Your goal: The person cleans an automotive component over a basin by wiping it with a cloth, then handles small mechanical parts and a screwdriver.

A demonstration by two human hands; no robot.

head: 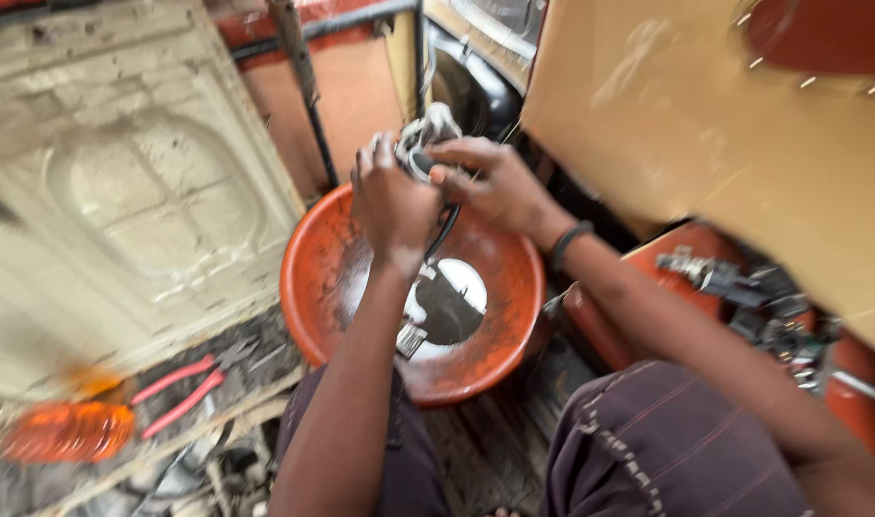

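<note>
My left hand (391, 196) and my right hand (490, 182) are raised together above an orange plastic basin (313, 278), both closed on a small greyish metal part with pale cords or wires (428, 129) sticking up from it. A dark strap or cable (445, 228) hangs from the hands toward the basin. In the bottom of the basin lie a dark flat part and a small metal piece (442, 311) on a pale wet patch. The picture is blurred, so the held part's exact shape is unclear. My right wrist carries a dark band (564, 244).
A dirty cream metal panel (121, 182) leans at the left. Red-handled pliers (183, 388) lie on a ledge beside an orange lens-like piece (68, 431). A tan panel (725, 124) fills the upper right, with dark connectors and wiring (763, 306) below it. My knees frame the basin.
</note>
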